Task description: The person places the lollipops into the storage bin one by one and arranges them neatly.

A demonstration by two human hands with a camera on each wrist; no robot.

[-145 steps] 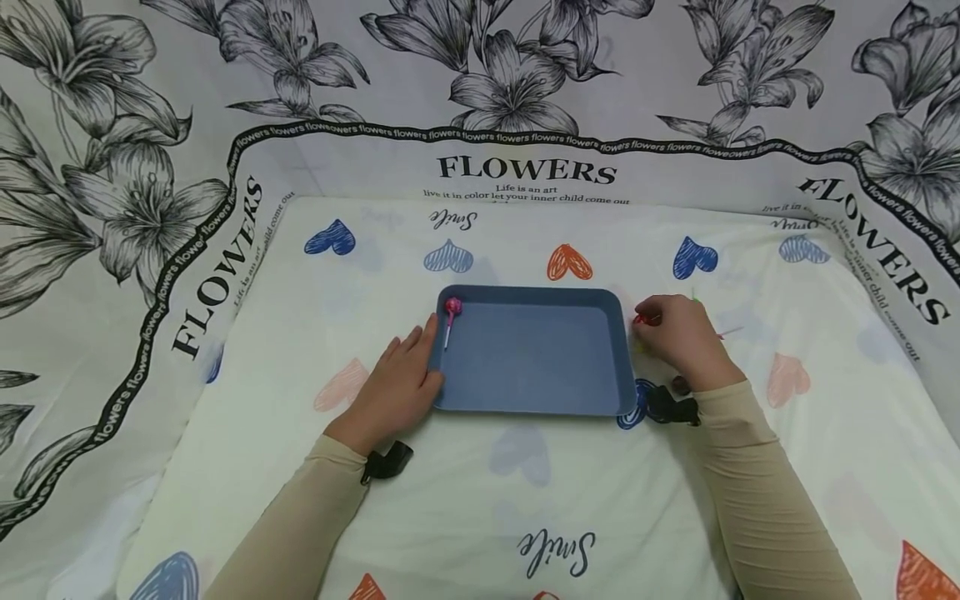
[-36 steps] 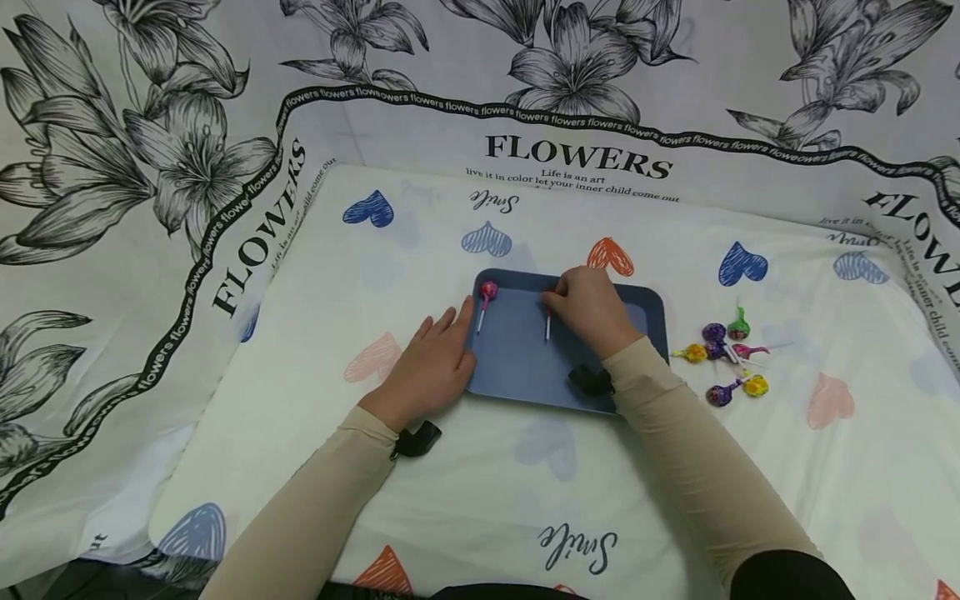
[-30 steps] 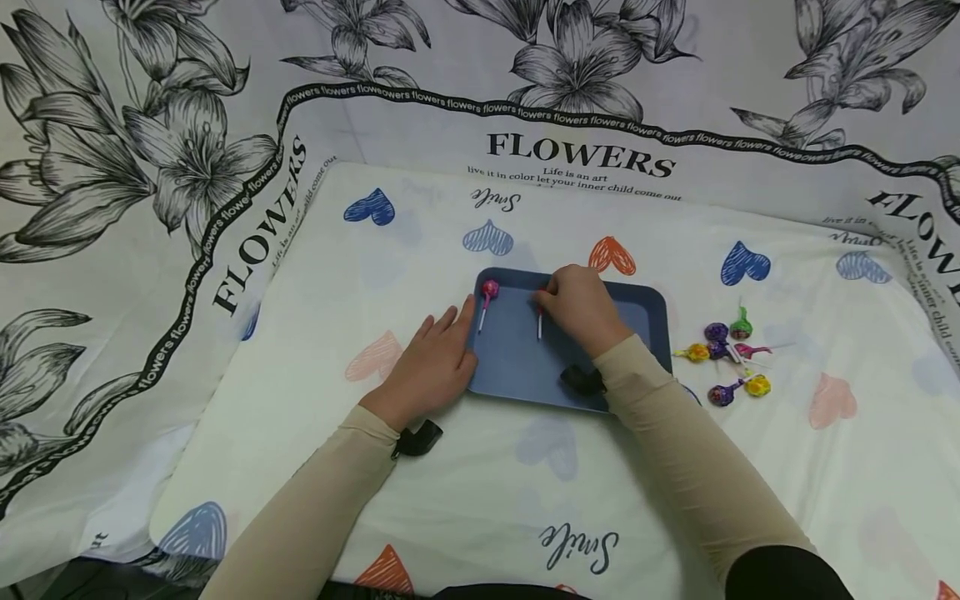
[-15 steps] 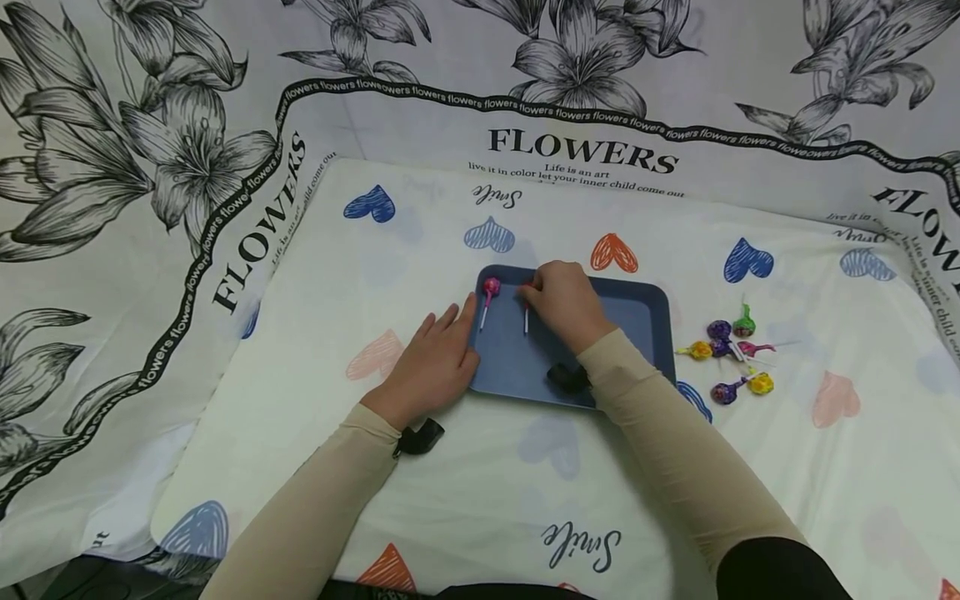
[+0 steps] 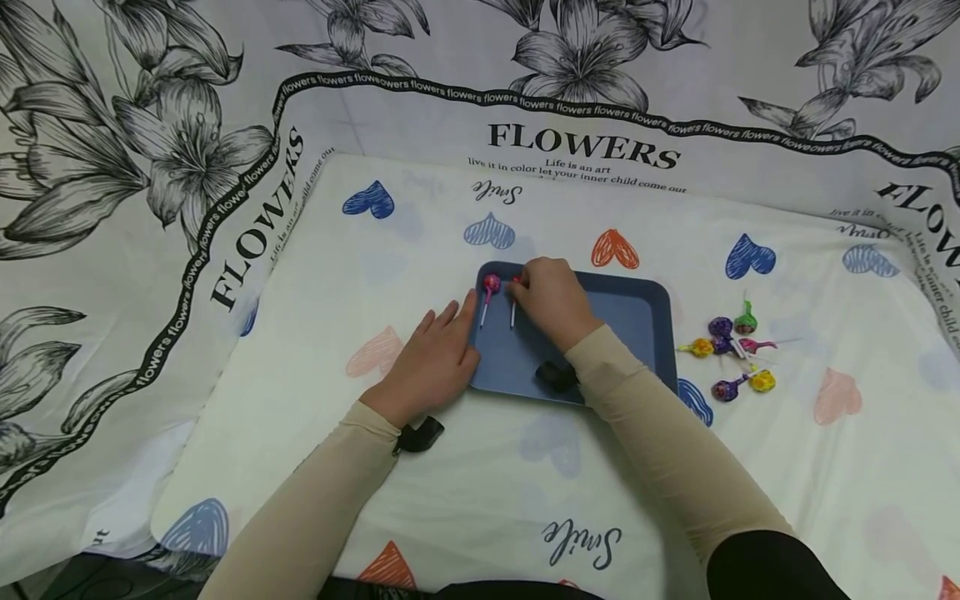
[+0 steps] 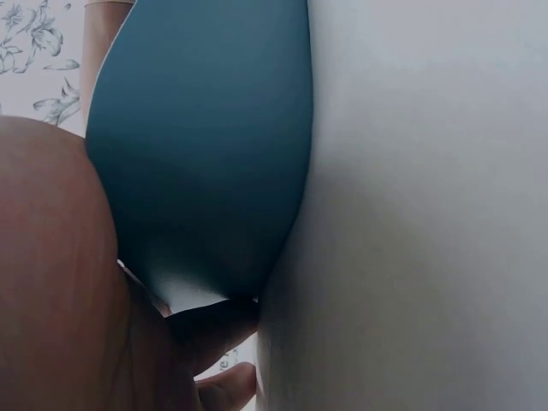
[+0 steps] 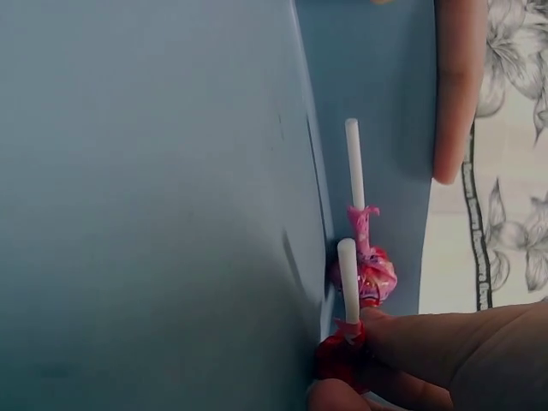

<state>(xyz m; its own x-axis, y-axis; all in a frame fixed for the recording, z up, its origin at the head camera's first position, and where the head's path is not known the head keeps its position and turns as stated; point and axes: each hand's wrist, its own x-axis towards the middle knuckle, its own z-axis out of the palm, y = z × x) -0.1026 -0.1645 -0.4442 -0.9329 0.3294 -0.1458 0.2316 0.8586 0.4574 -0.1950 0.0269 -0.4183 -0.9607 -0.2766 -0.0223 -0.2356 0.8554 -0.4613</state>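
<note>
A blue-grey tray [image 5: 630, 333] lies on the cloth in front of me. In its far left corner is a pink lollipop [image 5: 491, 284], stick toward me. My right hand [image 5: 553, 302] pinches a red lollipop [image 7: 341, 360] by its wrapped head just right of the pink one [image 7: 366, 272]; in the head view the fingers mostly hide that head, and its white stick points toward me. My left hand [image 5: 429, 364] rests against the tray's left side with fingers straight, fingertips touching the rim. The left wrist view shows the tray's outer wall [image 6: 205, 154] close beside that hand.
Right of the tray lies a loose pile of lollipops: purple [image 5: 726, 390], yellow [image 5: 762, 381], green [image 5: 746, 321] and pink [image 5: 753, 346]. A white cloth [image 5: 420, 517] printed with hearts covers the surface. Each wrist wears a small black camera [image 5: 420, 435].
My right hand took the red lollipop from the right of the tray, carried it in, and slid it leftward toward the pink one. The left hand has stayed at the tray's left edge.
</note>
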